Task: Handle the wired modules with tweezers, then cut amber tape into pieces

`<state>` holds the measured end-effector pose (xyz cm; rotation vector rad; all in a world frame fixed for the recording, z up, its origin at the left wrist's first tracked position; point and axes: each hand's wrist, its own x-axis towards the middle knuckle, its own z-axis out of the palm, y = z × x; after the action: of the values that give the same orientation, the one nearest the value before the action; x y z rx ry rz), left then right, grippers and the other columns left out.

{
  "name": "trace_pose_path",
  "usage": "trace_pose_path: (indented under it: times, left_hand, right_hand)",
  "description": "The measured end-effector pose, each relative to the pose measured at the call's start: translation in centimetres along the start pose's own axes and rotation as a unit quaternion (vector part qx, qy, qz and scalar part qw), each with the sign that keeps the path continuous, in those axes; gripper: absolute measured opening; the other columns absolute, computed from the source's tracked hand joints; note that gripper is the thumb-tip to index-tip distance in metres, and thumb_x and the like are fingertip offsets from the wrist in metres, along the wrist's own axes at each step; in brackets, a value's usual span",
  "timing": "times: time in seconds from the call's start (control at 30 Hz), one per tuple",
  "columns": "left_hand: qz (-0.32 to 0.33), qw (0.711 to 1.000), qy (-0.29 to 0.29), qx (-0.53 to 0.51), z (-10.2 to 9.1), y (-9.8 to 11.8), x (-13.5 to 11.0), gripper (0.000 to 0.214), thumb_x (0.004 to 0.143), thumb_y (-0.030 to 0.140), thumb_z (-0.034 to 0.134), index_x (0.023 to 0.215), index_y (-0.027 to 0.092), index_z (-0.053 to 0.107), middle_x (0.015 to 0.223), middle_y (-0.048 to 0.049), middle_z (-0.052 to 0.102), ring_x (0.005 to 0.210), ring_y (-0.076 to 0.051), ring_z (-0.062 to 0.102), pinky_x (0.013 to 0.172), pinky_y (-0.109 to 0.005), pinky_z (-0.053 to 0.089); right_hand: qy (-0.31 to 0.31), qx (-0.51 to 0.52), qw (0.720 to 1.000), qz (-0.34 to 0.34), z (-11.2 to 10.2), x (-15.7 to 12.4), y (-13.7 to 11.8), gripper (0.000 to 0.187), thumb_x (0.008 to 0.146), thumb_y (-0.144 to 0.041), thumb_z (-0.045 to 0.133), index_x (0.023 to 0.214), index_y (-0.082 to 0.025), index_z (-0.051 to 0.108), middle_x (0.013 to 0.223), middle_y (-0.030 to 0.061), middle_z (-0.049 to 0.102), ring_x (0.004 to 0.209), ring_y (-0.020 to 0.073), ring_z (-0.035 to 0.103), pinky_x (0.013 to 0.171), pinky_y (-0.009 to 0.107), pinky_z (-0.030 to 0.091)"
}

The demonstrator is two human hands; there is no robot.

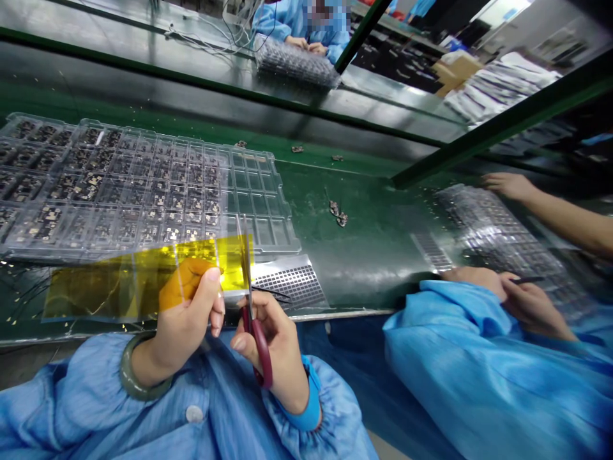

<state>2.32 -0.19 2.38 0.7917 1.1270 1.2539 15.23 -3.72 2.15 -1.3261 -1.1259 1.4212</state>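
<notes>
My left hand (191, 306) pinches a wide, see-through yellow film strip (110, 284) by its lower edge, with some fingers showing through behind it. In my right hand (272, 332) is a pair of scissors (258, 348) with dark red handles, its blades pointing away from me. The blades stand at the strip's right end, their tips slightly apart. Whether they touch the film I cannot tell. Below the blades, on the bench, lies a sheet with a grid of dark rectangles (299, 284), and dark tweezers (272, 292) rest by its left side.
Clear plastic trays (158, 185) of small circuit parts cover the bench's left. Several loose parts (338, 214) lie on the green mat (364, 243). At right a co-worker's blue sleeve (454, 332) and hands are over another tray (498, 223). A green post (454, 147) slants above; another person sits opposite.
</notes>
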Motion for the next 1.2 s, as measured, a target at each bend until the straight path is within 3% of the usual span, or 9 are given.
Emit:
trace_pose_path:
  times: [0.23,0.7,1.2]
  left_hand:
    - [0.001,1.000,0.004,-0.024,-0.15,0.03,0.06,0.024,0.089,0.043,0.062,0.086,0.021,0.052,0.047,0.0109,0.051,0.030,-0.005,0.045,0.029,-0.013,0.038]
    - [-0.006,0.999,0.013,0.031,-0.64,-0.14,-0.32,0.021,0.090,0.039,0.059,0.081,0.021,0.051,0.046,0.0095,0.051,0.029,-0.007,0.046,0.028,-0.015,0.037]
    - [-0.013,1.000,-0.004,0.009,-0.63,-0.34,-0.32,0.021,0.092,0.037,0.058,0.081,0.021,0.052,0.045,0.0089,0.052,0.031,-0.006,0.047,0.031,-0.014,0.038]
  right_hand:
    - [0.006,-0.008,1.000,0.001,0.04,0.06,-0.11,0.057,0.058,-0.059,0.086,0.090,-0.021,0.058,0.057,-0.0075,0.050,0.049,0.0112,0.044,0.051,0.025,0.036]
    - [-0.021,-0.009,1.000,-0.021,-0.31,0.82,-0.32,0.058,0.060,-0.062,0.083,0.089,-0.021,0.055,0.059,-0.0063,0.052,0.052,0.0113,0.043,0.051,0.025,0.035]
    - [-0.002,0.016,1.000,-0.011,0.03,0.74,0.13,0.055,0.060,-0.056,0.086,0.089,-0.021,0.057,0.058,-0.0069,0.052,0.050,0.0105,0.044,0.051,0.024,0.034]
